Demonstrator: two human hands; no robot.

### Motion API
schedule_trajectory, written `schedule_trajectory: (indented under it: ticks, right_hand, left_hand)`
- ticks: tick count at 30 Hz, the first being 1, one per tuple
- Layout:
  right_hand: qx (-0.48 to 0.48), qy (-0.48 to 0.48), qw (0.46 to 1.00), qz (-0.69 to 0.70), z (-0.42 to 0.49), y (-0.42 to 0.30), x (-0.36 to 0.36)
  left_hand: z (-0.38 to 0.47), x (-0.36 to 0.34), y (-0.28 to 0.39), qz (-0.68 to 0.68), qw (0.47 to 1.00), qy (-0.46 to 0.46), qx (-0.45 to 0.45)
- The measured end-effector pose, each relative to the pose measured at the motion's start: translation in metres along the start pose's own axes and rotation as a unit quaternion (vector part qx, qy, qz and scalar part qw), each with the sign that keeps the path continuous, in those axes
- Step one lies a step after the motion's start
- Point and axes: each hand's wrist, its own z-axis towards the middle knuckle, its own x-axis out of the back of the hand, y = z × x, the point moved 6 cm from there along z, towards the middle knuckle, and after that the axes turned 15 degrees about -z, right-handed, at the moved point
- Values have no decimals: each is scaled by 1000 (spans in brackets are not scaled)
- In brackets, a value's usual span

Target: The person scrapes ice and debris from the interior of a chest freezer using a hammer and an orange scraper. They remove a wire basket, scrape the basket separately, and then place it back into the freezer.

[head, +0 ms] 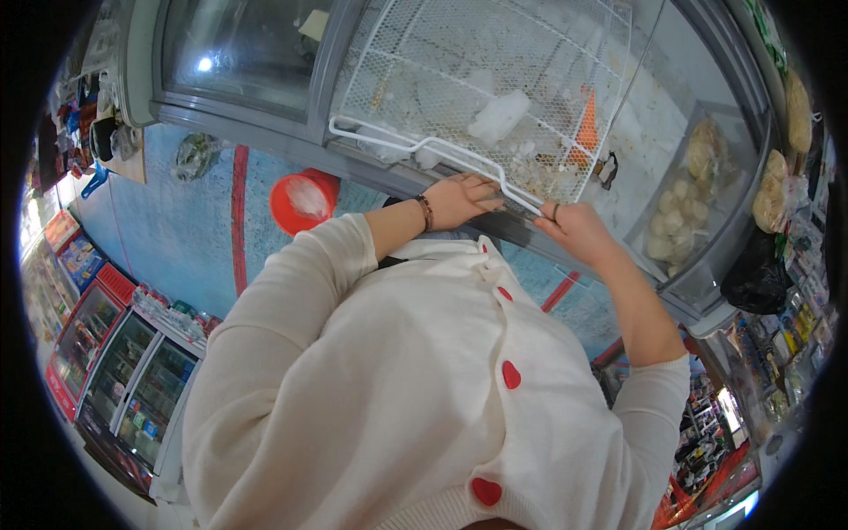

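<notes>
A white wire rack [424, 142] with a bent front rail tilts over the open bay of a display cooler. My right hand [578, 228] grips the near right end of that rail, thumb and fingers closed around it. Palm down, my left hand [462, 201] lies on the cooler's front sill [391, 179], its fingers beside the rail and holding nothing visible. Beneath the mesh, a chunk of ice [500, 117], smaller ice bits, brown debris and an orange piece [587, 129] lie on the cooler floor.
A red bucket [281, 205] holding whitish ice stands left of my left hand. A bin [646, 225] with bagged pale round items is at the cooler's right. A glass panel [238, 59] covers the left bay. A glass-door fridge [136, 391] stands far left.
</notes>
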Motion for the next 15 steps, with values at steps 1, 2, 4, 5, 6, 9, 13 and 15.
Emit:
schedule_trajectory:
  ticks: [1, 2, 4, 5, 6, 9, 13, 15]
  right_hand:
    - [-9, -1, 1000, -14, 0, 0, 1]
    - [-4, -12, 1000, -12, -1, -3, 2]
    - [-13, -37, 999, -19, -2, -6, 3]
    - [-9, -24, 1000, -15, -3, -9, 7]
    - [-10, -26, 1000, -12, -4, -11, 9]
    - [-13, -21, 1000, -5, -6, -16, 14]
    - [-23, -15, 1000, -7, -5, -15, 14]
    - [-18, -15, 1000, 4, -4, -14, 12]
  left_hand:
    - [-1, 0, -1, 7, 1000, 5, 6]
    - [-2, 1, -2, 16, 1000, 2, 6]
    - [-5, 1, -1, 29, 999, -15, -7]
    - [-6, 2, 0, 34, 999, -17, -16]
    - [-6, 1, 0, 35, 999, -23, -15]
    - [-8, 4, -2, 37, 999, -4, -2]
    - [-13, 7, -7, 20, 999, 21, 32]
    - [-18, 12, -8, 15, 997, 47, 54]
